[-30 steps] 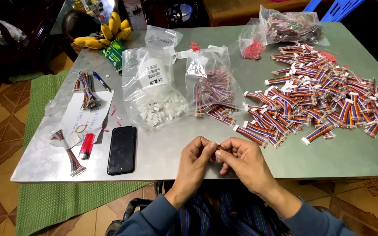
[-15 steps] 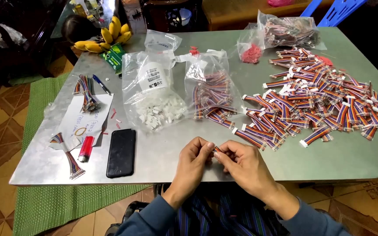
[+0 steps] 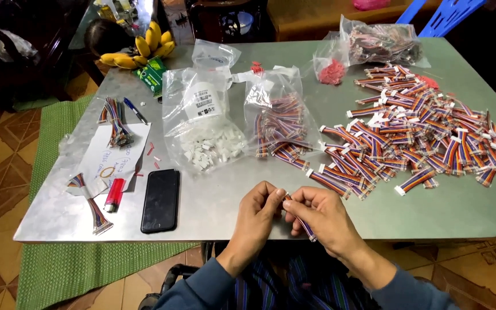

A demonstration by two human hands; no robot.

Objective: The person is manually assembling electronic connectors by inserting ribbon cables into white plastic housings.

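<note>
Pinching one short rainbow-striped ribbon cable point(image 3: 301, 221) at the near edge of the grey metal surface point(image 3: 231, 201): left hand point(image 3: 258, 213) and right hand point(image 3: 320, 215) both closed on it, fingertips meeting. Cable's long axis slants from upper end between the grips down-right. Beyond lies a black smartphone point(image 3: 160, 200), then the heap of striped cables point(image 3: 414, 138) far right.

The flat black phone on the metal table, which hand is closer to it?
The left hand is closer. The flat black phone lies just beyond it on the left hand's side, apart from it. The right hand is farther off, past the left hand; both hands pinch a striped ribbon cable.
</note>
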